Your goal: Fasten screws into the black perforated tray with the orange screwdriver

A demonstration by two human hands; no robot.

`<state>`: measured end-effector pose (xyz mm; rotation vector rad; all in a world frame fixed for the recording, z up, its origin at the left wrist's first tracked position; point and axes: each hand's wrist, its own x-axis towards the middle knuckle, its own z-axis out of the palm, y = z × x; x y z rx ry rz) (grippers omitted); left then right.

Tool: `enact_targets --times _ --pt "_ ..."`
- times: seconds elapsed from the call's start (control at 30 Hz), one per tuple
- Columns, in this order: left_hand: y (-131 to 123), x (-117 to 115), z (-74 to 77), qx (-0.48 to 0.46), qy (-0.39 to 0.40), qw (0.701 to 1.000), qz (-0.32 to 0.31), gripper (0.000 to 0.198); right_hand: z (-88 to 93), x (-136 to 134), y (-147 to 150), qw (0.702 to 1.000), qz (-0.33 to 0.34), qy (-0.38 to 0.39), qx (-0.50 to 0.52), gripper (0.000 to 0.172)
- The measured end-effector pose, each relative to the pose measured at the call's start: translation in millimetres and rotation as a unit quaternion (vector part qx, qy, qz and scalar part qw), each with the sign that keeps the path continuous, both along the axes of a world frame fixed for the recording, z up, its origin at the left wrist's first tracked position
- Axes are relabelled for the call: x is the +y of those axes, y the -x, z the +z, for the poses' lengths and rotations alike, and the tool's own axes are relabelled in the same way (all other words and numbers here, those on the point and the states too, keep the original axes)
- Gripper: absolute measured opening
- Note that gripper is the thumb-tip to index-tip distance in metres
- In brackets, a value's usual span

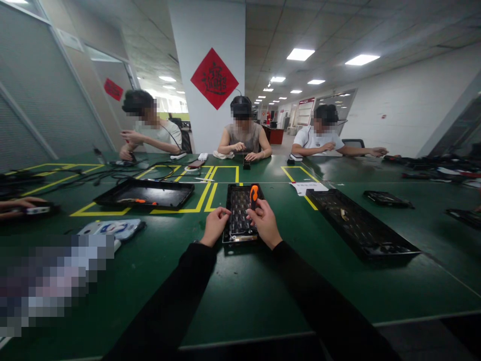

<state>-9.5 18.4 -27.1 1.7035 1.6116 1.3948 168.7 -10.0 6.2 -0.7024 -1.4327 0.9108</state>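
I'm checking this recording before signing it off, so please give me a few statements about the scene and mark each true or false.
1. The right hand holds an orange-and-black screwdriver. True.
2. The left hand lies flat on a phone. False: it is at the left edge of the black plastic tray between the two hands.
3. A red diamond-shaped sign is on the white pillar. True.
4. The table is white. False: the table is green, with yellow tape lines on it.
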Motion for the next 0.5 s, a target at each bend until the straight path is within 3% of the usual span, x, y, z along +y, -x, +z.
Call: enact_targets --times 0.33,0.5 --pt "0.7 0.8 -0.8 0.001 -0.005 1.000 -0.001 0.015 2.6 -0.2 -1.1 0.999 0.019 0.019 0.032 0.045" --pt "0.8 0.7 -1.0 0.004 0.000 1.000 0.003 0.015 1.6 -0.9 -0.5 0.999 0.016 0.024 0.028 0.042"
